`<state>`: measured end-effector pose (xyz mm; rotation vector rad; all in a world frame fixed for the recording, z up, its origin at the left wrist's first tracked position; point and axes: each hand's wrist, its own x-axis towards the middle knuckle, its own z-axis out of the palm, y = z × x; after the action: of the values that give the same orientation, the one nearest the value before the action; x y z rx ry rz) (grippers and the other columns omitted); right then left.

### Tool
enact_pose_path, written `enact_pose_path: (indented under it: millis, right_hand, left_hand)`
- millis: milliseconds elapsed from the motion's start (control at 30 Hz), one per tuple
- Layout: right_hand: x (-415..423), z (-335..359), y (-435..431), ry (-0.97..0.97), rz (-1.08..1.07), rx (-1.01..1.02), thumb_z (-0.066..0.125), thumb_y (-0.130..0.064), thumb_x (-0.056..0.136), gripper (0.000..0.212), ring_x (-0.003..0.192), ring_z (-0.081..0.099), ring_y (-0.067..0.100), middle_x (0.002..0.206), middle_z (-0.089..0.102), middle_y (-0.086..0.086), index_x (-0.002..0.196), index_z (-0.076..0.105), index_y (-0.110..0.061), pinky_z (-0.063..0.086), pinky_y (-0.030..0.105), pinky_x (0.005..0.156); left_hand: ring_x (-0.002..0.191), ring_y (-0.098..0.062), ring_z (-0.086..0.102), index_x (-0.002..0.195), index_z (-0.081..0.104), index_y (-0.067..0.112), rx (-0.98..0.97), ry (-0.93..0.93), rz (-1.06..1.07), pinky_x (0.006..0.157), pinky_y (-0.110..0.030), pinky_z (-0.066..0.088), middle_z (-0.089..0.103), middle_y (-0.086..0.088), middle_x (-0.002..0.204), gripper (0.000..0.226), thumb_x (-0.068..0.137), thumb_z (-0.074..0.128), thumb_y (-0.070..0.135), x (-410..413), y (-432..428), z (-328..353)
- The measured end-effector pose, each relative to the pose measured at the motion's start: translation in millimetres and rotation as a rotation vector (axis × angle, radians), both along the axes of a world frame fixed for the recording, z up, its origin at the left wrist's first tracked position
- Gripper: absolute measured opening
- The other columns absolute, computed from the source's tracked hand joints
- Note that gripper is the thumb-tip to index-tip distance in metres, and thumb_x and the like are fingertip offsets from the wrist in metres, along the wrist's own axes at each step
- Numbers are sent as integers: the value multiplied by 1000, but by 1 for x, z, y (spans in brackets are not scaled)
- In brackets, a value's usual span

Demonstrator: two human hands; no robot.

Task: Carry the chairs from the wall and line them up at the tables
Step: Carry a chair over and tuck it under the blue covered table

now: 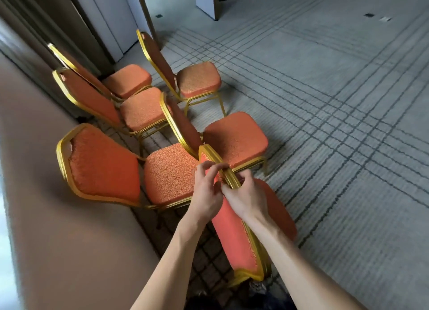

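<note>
Left hand [205, 190] and right hand [243, 196] both curl tight round the top rail of the nearest chair [234, 240]. Its back runs down below the grip. Other chairs [104, 168] stand just beyond, by the wall [58, 228].

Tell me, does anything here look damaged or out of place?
The near chair by the wall has a ragged gap at its backrest's top left corner, possibly torn fabric. Nothing else stands out.
</note>
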<state>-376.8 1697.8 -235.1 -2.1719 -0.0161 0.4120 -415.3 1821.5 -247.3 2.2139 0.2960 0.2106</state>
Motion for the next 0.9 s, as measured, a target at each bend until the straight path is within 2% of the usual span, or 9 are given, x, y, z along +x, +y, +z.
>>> enact_pose_path:
  millis: [133,267,367,467,567,633,767,833,900]
  right_hand:
    - [-2,3,-7,-164,-100,-166,69,-55,76,35,82,68,23,84,71,-6,99,55,-32,52,37,69]
    - [-8,-2,-10,-379,-187,-372,68,-54,80,31,76,70,30,76,73,2,95,57,-29,48,37,58]
    - [-8,-4,-12,-404,-223,-510,71,-49,82,30,79,70,32,81,73,6,92,62,-22,41,36,58]
    - [-16,-9,-11,-441,-280,-615,75,-45,82,31,80,69,29,85,72,6,92,65,-18,45,35,61]
    - [-23,-13,-8,-469,-297,-632,76,-42,81,30,79,66,26,85,70,4,93,65,-17,47,35,62]
    - [-21,-11,-8,-486,-294,-609,76,-40,79,28,78,66,26,83,70,4,89,64,-16,48,34,61]
    - [-14,-12,-15,-499,-282,-586,77,-39,78,29,77,66,24,81,69,4,87,63,-16,48,34,60]
    - [-9,-13,-19,-520,-285,-603,79,-37,76,29,73,66,24,79,68,4,85,63,-16,43,31,56]
    - [-3,-13,-23,-527,-295,-613,81,-35,74,29,70,65,24,77,68,4,84,63,-15,37,29,54]
  left_hand:
    - [140,-27,39,135,60,24,203,-71,-203,113,-42,34,40,-6,150,54,85,61,2,20,10,-7]
    - [126,-24,47,130,62,28,406,-90,-321,105,-46,41,53,3,133,46,85,65,17,42,11,-2]
    - [122,-25,44,127,61,26,423,-58,-359,102,-42,43,51,3,128,42,85,65,21,53,7,-2]
    - [135,-29,35,127,58,21,423,10,-378,109,-48,40,48,-2,131,42,86,63,19,61,-1,-6]
    - [144,-33,27,123,57,15,440,44,-341,118,-54,29,48,-10,130,39,84,64,17,63,-6,-12]
    - [139,-33,31,118,59,14,438,30,-330,117,-53,30,50,-9,124,36,83,65,17,64,-6,-12]
    - [117,-28,41,112,60,20,536,59,-321,91,-43,48,50,2,112,31,81,62,17,76,-10,-4]
    - [111,-27,40,111,61,21,588,87,-332,72,-39,45,49,4,110,29,83,60,16,84,-15,2]
    - [109,-26,39,110,62,21,619,100,-345,65,-35,39,49,3,108,27,84,59,16,93,-20,6]
